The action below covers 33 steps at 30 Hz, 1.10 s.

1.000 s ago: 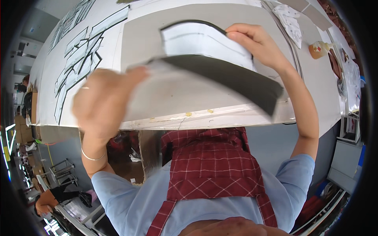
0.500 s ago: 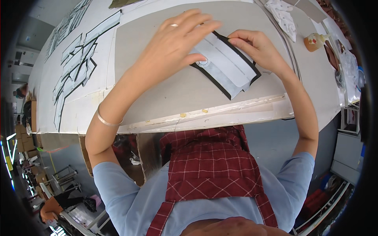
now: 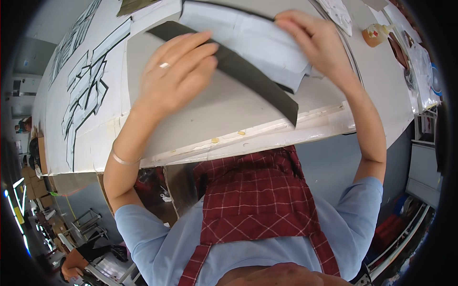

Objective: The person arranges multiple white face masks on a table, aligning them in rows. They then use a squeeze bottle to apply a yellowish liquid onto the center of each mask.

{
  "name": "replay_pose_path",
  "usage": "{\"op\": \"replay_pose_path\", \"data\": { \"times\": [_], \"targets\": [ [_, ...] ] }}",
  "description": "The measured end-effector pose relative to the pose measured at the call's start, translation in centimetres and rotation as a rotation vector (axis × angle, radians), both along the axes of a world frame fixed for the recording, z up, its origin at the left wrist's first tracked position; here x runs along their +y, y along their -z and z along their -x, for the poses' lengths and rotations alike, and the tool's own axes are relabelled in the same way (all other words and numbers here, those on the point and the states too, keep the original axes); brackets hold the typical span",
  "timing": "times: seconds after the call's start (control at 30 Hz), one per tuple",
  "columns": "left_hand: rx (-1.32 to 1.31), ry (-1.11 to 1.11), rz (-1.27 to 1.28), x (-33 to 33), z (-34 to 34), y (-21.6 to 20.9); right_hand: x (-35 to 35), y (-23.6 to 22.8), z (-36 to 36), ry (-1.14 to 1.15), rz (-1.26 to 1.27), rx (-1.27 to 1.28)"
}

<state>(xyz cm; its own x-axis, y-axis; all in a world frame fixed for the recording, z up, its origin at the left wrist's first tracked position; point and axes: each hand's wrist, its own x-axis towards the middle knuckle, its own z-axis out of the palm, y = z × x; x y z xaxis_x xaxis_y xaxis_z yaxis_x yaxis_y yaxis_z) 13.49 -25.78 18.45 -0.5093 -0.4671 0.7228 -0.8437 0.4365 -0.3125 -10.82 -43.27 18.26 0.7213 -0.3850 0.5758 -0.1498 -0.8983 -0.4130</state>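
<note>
A pale blue panel with black edging [image 3: 248, 38] is raised over the grey work surface [image 3: 191, 133], slightly blurred by motion. My right hand [image 3: 317, 45] pinches its upper right edge between thumb and fingers. A long dark strip [image 3: 253, 82] slants across the near side of the panel. My left hand [image 3: 174, 74], with a ring on one finger, is closed with its curled fingers at the strip's upper left part. Whether strip and panel are joined is hidden from me.
Several black-edged pale pieces [image 3: 88, 88] lie in a loose pile on the left of the table. A bottle of amber liquid [image 3: 374, 35] stands at the far right, beside white cloth [image 3: 338, 14]. The table's worn front edge [image 3: 257, 138] runs close to my apron.
The panel has been turned and lifted, so its circular mark no longer shows and the dark strip now does. My left hand moved left and down, its fingers curling from stretched to closed.
</note>
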Motion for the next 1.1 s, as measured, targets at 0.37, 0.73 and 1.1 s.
{"op": "replay_pose_path", "data": {
  "times": [0.37, 0.73, 1.1],
  "targets": [
    [0.768, -0.525, -0.56, 14.1, -9.8, -7.8, -10.4, 1.1, 8.3, -0.207, -0.696, 0.406],
    [0.881, -0.437, -1.417, 3.7, -6.6, 1.6, -13.5, 3.3, 9.7, -0.035, -0.679, 0.571],
    [0.816, -0.428, -1.272, 6.4, -5.3, 1.7, -9.3, 1.9, 8.3, -0.078, -0.672, 0.688]
  ]
}}
